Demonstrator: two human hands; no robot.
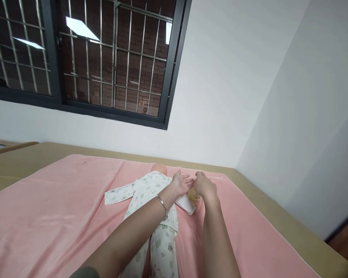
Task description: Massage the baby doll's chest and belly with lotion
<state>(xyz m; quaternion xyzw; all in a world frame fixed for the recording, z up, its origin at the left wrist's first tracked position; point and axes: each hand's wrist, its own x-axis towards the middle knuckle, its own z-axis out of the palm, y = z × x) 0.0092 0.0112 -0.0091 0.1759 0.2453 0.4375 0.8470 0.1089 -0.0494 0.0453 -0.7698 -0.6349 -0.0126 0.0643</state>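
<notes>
My left hand (183,183) is held palm up with its fingers stretched out, and nothing lies in it that I can make out. Close beside it, my right hand (205,185) has curled fingers over the top of a yellowish bottle (195,197) with small dark print. The bottle's top is hidden by that hand. Under my left forearm a baby doll lies on its back, its bald head (159,168) at the far end. It wears a white printed top (146,189) and matching trousers (164,251). One sleeve (120,194) stretches out to the left.
A pink blanket (60,200) with some folds covers most of the tan tabletop (261,204). Behind it rises a white wall (214,96) with a dark-framed, barred window (110,58). The wall's corner is to the right.
</notes>
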